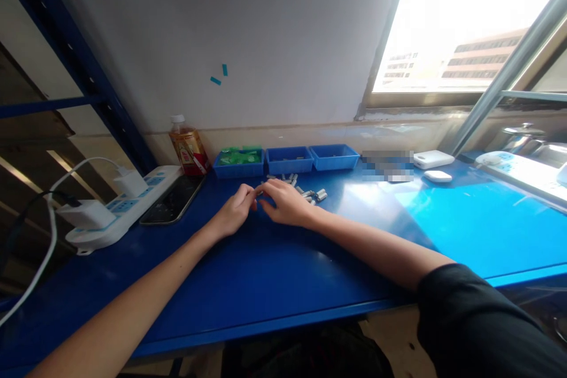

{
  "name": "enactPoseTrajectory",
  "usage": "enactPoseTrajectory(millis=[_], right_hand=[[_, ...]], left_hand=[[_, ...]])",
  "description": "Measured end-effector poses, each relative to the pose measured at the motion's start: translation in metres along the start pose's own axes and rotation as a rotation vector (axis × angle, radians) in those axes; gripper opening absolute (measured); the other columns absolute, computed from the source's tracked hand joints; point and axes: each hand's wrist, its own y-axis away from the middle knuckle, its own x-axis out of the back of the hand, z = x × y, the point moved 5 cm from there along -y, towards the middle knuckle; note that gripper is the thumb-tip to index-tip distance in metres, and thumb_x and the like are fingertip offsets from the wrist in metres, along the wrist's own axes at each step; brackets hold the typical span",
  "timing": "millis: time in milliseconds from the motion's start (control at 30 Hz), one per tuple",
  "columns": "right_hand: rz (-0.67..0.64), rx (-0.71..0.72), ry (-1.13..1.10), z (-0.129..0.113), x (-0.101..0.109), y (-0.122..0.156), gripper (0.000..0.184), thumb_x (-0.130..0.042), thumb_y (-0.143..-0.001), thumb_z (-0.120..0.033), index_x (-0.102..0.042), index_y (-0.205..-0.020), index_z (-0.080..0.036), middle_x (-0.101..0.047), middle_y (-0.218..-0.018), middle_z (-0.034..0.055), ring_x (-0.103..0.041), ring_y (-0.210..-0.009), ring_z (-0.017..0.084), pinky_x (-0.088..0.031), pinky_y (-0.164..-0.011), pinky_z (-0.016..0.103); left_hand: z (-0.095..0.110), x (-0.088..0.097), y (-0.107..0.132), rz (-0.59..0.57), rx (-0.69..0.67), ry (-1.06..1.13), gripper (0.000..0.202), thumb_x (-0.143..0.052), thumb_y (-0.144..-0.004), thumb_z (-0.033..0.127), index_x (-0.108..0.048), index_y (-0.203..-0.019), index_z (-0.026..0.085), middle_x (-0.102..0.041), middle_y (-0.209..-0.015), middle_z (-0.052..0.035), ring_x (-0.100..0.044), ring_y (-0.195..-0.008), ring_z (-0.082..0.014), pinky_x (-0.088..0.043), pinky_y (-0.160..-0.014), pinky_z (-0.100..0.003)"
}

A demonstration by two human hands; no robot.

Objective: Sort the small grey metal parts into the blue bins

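My left hand (237, 211) is closed, its thumb and fingertips pinched together over the blue table (274, 277). Against its fingertips are the fingers of my right hand (287, 203), which is bent over with the thumb below. Whatever small thing lies between the two hands is mostly hidden by the fingers. Just behind and beside my right hand is a loose scatter of small silvery metal cylinders (321, 195). Beyond them stand a blue bin (239, 171) with green pieces in it, a middle blue bin (290, 166) with a few small pieces, and a right blue bin (335, 162).
At left lie a white power strip (95, 236) with plugged-in chargers and a phone (173, 201). A drink bottle (188, 144) stands by the wall. White boxes (434, 159) and another power strip (527, 174) sit at right. A blue metal post (88, 59) rises at left.
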Motion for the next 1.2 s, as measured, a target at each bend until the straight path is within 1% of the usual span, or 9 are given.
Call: enactPoseTrajectory(millis=[200, 333, 433, 533, 600, 700, 800, 1000, 1200], right_hand=[[0.036, 0.019, 0.01, -0.002, -0.008, 0.006, 0.013, -0.049, -0.089, -0.017, -0.06, -0.096, -0.014, -0.063, -0.087, 0.0074, -0.058, -0.083, 0.016, -0.043, -0.076, 0.026], [0.101, -0.031, 0.149, 0.01, 0.021, 0.002, 0.022, -0.044, -0.095, -0.028, -0.062, -0.096, -0.015, -0.066, -0.089, 0.008, -0.059, -0.085, 0.017, -0.042, -0.079, 0.028], [0.242, -0.211, 0.276, 0.05, 0.063, 0.009, 0.025, -0.043, -0.095, -0.032, -0.063, -0.094, -0.016, -0.067, -0.089, 0.0078, -0.059, -0.084, 0.018, -0.042, -0.078, 0.029], [0.351, -0.468, 0.403, 0.108, 0.098, 0.025, 0.022, -0.046, -0.091, -0.033, -0.063, -0.093, -0.019, -0.066, -0.084, 0.0065, -0.059, -0.079, 0.02, -0.041, -0.07, 0.029], [0.384, -0.637, 0.451, 0.145, 0.11, 0.037, 0.023, -0.046, -0.089, -0.034, -0.063, -0.093, -0.019, -0.066, -0.084, 0.0068, -0.059, -0.078, 0.023, -0.041, -0.068, 0.031], [0.403, -0.705, 0.479, 0.174, 0.111, 0.047, 0.026, -0.047, -0.087, -0.036, -0.061, -0.098, -0.017, -0.065, -0.095, 0.0112, -0.058, -0.086, 0.027, -0.043, -0.07, 0.035], [0.385, -0.62, 0.495, 0.17, 0.103, 0.051, 0.03, -0.048, -0.086, -0.037, -0.06, -0.103, -0.015, -0.063, -0.1, 0.0142, -0.056, -0.093, 0.029, -0.045, -0.074, 0.039], [0.323, -0.378, 0.435, 0.119, 0.097, 0.059, 0.025, -0.049, -0.087, -0.035, -0.061, -0.1, -0.017, -0.063, -0.093, 0.0102, -0.055, -0.093, 0.027, -0.044, -0.079, 0.037], [0.238, -0.268, 0.298, 0.068, 0.083, 0.067, 0.02, -0.051, -0.089, -0.034, -0.059, -0.099, -0.019, -0.063, -0.088, 0.0075, -0.055, -0.087, 0.024, -0.045, -0.075, 0.035]], left_hand=[[0.01, -0.003, 0.004, -0.06, -0.044, -0.007, 0.042, -0.021, -0.094, 0.054, -0.045, -0.083, 0.021, -0.057, -0.074, -0.0002, -0.053, -0.066, -0.0158, -0.045, -0.066, -0.029], [0.003, 0.018, 0.018, 0.045, 0.137, -0.469, 0.049, -0.029, -0.088, 0.062, -0.054, -0.094, 0.021, -0.056, -0.106, -0.0102, -0.062, -0.076, -0.0234, -0.048, -0.072, -0.038], [-0.007, 0.041, 0.043, 0.113, 0.332, -0.753, 0.058, -0.032, -0.083, 0.067, -0.057, -0.107, 0.021, -0.041, -0.13, -0.0201, -0.065, -0.076, -0.0308, -0.049, -0.069, -0.047], [-0.013, 0.054, 0.068, 0.128, 0.469, -0.824, 0.06, -0.026, -0.087, 0.063, -0.055, -0.112, 0.017, -0.03, -0.139, -0.0268, -0.066, -0.084, -0.0376, -0.049, -0.071, -0.049], [-0.014, 0.057, 0.078, 0.126, 0.535, -0.831, 0.059, -0.025, -0.088, 0.061, -0.055, -0.111, 0.016, -0.027, -0.141, -0.0282, -0.065, -0.089, -0.04, -0.05, -0.073, -0.048], [-0.017, 0.058, 0.081, 0.113, 0.599, -0.821, 0.058, -0.023, -0.088, 0.06, -0.053, -0.112, 0.017, -0.024, -0.143, -0.0291, -0.065, -0.091, -0.0412, -0.049, -0.075, -0.047], [-0.022, 0.061, 0.076, 0.088, 0.619, -0.807, 0.06, -0.022, -0.087, 0.062, -0.052, -0.113, 0.017, -0.024, -0.143, -0.0285, -0.066, -0.091, -0.0397, -0.049, -0.075, -0.047], [-0.032, 0.064, 0.073, 0.019, 0.653, -0.775, 0.061, -0.018, -0.087, 0.064, -0.049, -0.113, 0.019, -0.031, -0.14, -0.0275, -0.066, -0.091, -0.0381, -0.05, -0.073, -0.045], [-0.02, 0.056, 0.077, 0.003, 0.623, -0.767, 0.063, -0.014, -0.087, 0.065, -0.048, -0.116, 0.021, -0.005, -0.153, -0.0257, -0.064, -0.095, -0.0388, -0.049, -0.074, -0.048]])
